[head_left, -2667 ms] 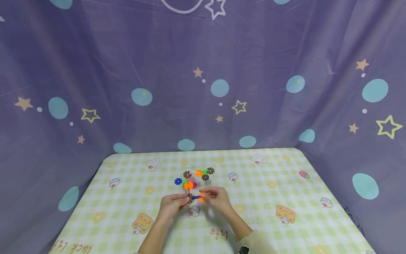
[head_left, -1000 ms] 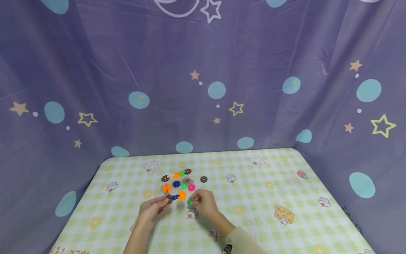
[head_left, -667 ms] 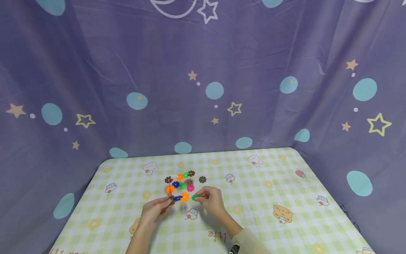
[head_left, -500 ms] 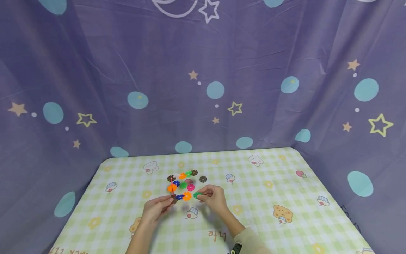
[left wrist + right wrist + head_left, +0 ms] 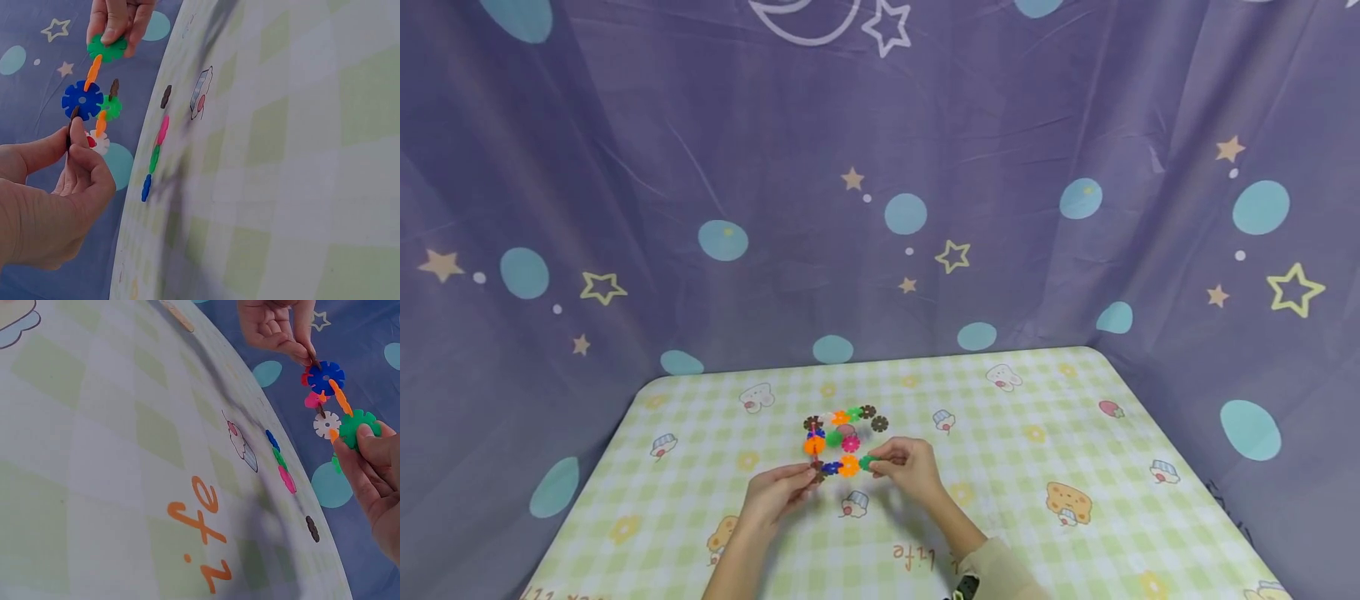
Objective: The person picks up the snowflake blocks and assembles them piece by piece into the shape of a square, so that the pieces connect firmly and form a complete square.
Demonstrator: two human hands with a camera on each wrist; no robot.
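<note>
**Green disc point(image 5: 866, 462) against orange disc point(image 5: 849, 465), lower centre of frame**

Nearest me, bottom edge: pale sleeve point(image 5: 1000, 571) on the right arm. Above it, right hand point(image 5: 912, 468) pinches the green disc by one edge, probably to leave the opposite notches free for the orange one. They look touching; whether slotted, can't tell.

Left of that, left hand point(image 5: 775, 493) pinches a brown disc point(image 5: 821, 474) at the chain's corner, likely to steady it. Blue disc point(image 5: 82, 100) links brown to orange. Chain is held clear of the tabletop point(image 5: 1000, 517), I'd guess for finger room.

Beyond, frame centre: pink disc point(image 5: 850, 443) and a brown spare point(image 5: 879, 423) lie loose, within easy reach. Chain's far arm ends in a dark brown piece point(image 5: 868, 412). Behind everything, purple curtain point(image 5: 1000, 125).
</note>
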